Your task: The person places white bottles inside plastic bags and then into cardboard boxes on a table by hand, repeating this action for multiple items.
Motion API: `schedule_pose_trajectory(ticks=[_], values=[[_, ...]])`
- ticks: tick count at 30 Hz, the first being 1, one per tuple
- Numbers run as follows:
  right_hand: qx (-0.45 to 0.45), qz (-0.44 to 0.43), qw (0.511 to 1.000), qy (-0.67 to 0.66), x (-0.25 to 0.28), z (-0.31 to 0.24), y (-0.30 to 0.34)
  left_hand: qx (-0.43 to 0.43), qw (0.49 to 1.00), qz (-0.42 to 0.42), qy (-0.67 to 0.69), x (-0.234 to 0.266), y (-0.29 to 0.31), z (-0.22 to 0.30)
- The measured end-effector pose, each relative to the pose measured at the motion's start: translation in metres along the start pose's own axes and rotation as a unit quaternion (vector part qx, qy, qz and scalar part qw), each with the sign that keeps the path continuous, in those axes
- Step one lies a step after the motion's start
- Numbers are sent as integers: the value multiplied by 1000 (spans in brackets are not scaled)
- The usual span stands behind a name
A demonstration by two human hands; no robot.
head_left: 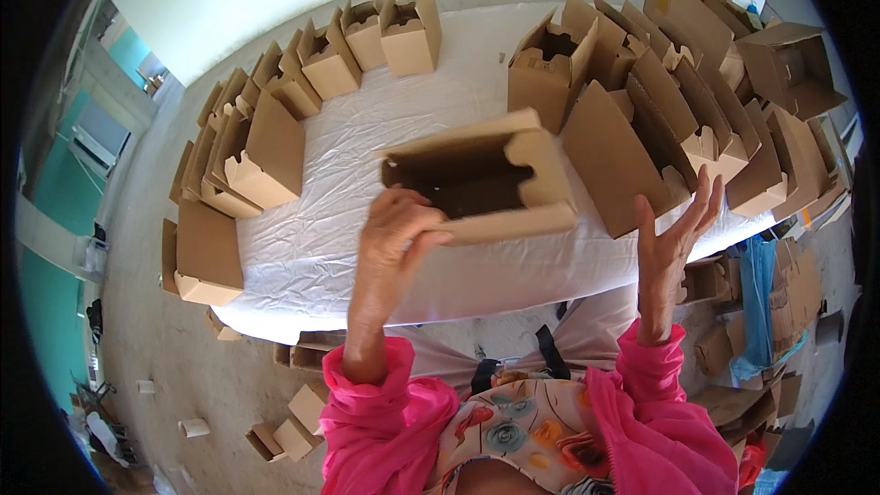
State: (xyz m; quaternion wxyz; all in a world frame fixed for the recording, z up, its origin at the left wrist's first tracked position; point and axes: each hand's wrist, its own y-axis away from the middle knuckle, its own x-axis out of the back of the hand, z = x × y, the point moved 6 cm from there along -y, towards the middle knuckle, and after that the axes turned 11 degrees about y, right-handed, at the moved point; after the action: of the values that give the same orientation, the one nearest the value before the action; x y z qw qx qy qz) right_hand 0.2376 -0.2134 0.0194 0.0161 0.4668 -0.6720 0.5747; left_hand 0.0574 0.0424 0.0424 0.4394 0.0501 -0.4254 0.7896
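Note:
A brown cardboard box [513, 225] hangs above the middle of the white-covered table [339, 160], its opening turned up toward me and its inside dark. My left hand [394, 234] grips it by the near left corner, fingers over the rim and thumb along the near wall. My right hand [674, 229] is apart from that box, fingers spread and holding nothing. It is nearest to an upright cardboard box [605, 151] in the right-hand group, just beyond it; whether the fingertips touch the boxes there, I cannot tell.
Several open boxes [275, 151] stand in a curved row along the table's left and far sides. More boxes [706, 101] crowd the right side. Loose boxes [298, 435] lie on the floor at left. Flattened cardboard [796, 289] and blue plastic [756, 302] are at right.

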Motion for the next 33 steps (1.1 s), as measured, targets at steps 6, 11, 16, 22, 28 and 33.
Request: schedule_pose_trajectory(ticks=[6, 11, 16, 22, 28, 33], values=[[233, -133, 902, -337, 11, -91, -2, -89, 991, -51, -87, -35, 0, 23], [215, -283, 872, -337, -6, -99, 3, -96, 981, -36, -166, -30, 8, 26], [283, -197, 906, -245, 17, -99, 4, -83, 980, 37, -176, -18, 20, 18], [303, -176, 919, -182, 14, -74, 9, 17, 997, 13, 78, 12, 22, -13], [286, -166, 929, -167, 15, -74, 14, -14, 978, 164, -130, 70, -31, -79], [291, -164, 932, -143, 11, -72, 16, -21, 958, 153, -240, 86, -65, -147]])
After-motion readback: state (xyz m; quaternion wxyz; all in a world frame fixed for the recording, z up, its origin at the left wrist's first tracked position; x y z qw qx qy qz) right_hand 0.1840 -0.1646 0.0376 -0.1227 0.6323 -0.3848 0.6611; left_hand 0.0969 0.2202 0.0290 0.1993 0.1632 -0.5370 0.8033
